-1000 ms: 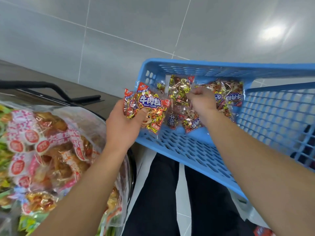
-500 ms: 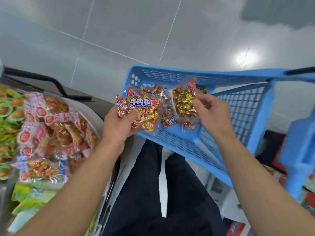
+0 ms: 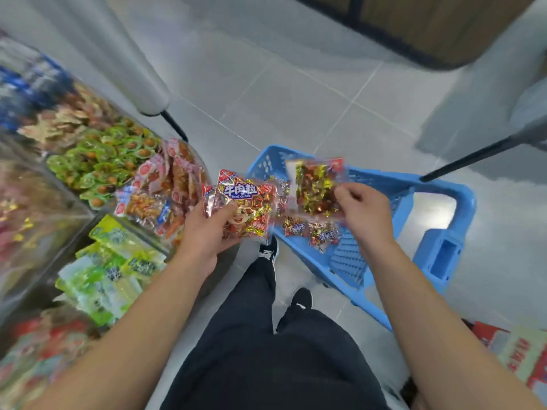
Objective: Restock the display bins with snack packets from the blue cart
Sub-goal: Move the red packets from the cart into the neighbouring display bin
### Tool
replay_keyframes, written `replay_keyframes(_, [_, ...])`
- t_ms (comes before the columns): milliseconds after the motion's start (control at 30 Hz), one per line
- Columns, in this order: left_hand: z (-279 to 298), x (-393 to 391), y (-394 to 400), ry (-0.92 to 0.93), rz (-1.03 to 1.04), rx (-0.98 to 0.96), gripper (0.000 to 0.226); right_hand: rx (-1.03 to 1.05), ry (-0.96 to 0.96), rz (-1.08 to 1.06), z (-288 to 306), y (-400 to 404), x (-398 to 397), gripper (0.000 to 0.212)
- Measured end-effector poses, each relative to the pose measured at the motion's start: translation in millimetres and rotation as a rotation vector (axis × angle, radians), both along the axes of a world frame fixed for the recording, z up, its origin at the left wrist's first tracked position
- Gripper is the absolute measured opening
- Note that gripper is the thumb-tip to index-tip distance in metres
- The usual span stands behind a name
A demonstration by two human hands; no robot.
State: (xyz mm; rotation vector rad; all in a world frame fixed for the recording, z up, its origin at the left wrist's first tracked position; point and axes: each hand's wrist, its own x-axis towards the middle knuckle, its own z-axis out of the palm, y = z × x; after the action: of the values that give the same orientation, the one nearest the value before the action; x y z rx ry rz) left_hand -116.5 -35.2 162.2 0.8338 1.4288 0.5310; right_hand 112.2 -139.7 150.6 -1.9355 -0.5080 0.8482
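Note:
My left hand [image 3: 207, 232] grips a stack of beef cube packets [image 3: 245, 202], red and gold with a cartoon face, held between the display bins and the blue cart [image 3: 438, 202]. My right hand [image 3: 361, 211] pinches another beef cube packet [image 3: 316, 184] by its right edge, lifted above the cart's left end. Two small packets [image 3: 310, 229] still lie on the cart's slotted floor. The display bins [image 3: 97, 173] run along the left, filled with green, red and orange snack packets.
A bin of pale green packets [image 3: 109, 267] lies under my left forearm. My legs and black shoes [image 3: 269, 250] stand on the grey tiled floor between bins and cart. A black bar [image 3: 479, 155] slants at the right. Red packaging [image 3: 515, 356] sits at lower right.
The view has swung down and left, bringing the display bins into sight. My right hand has lifted its packet higher out of the cart. My left hand still holds its stack.

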Motion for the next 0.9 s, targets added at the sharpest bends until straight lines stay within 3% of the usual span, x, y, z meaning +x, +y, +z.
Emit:
replay_keyframes(133, [22,-40,-46,-0.053,0.147,0.046,0.022,0.047,-0.061,0.175,29,-9,-25,0.009])
replay_keyframes(333, [47,-104,-98,-0.096,0.394,0.057,0.022,0.150,-0.131,0.475,72,-6,-75,0.020])
replay_keyframes(433, [57,-138,-113,-0.129,0.523,0.084,0.023,0.255,0.013,0.607,90,-2,-111,0.029])
replay_keyframes(567, [71,-187,-133,-0.150,0.631,0.157,0.018,0.352,0.405,0.674,105,3,-166,0.032])
replay_keyframes(700, [81,-241,-155,-0.151,0.715,0.215,0.017,0.402,0.300,0.715,108,2,-228,0.014])
replay_keyframes(900, [89,-322,-189,-0.125,0.745,0.289,0.024,0.420,0.203,0.868,107,-11,-329,0.033])
